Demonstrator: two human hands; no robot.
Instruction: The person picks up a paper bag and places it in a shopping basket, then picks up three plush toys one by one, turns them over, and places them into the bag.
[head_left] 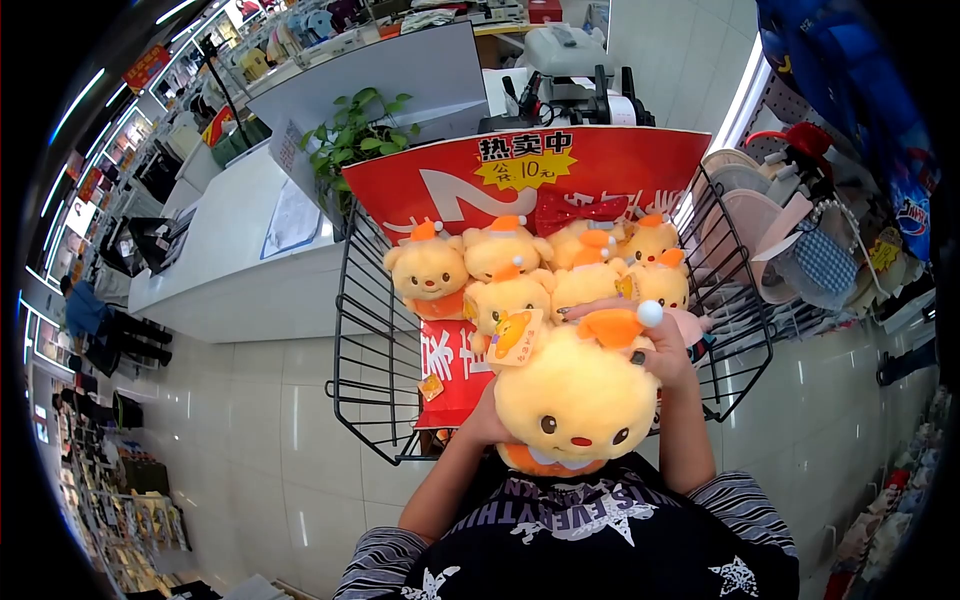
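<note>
A large yellow plush toy (575, 395) with an orange hat, white pompom and square tag is held close to my chest. My left hand (488, 418) wraps round its side low down, the fingers partly behind it. On the other side, my right hand (660, 350) grips the toy by its hat and head. Beyond it, a black wire basket (372, 385) holds several smaller yellow plush toys (430, 270) in orange hats, a red sequined bow (580, 213) and a red sheet (452, 375). A red sign (655, 160) stands at the basket's back.
A white counter (230, 255) with papers and a green plant (360, 135) lies beyond the basket to the left. Hanging goods (820, 260) crowd the right side. A person in blue (90, 310) is at the far left. Tiled floor (260, 420) surrounds the basket.
</note>
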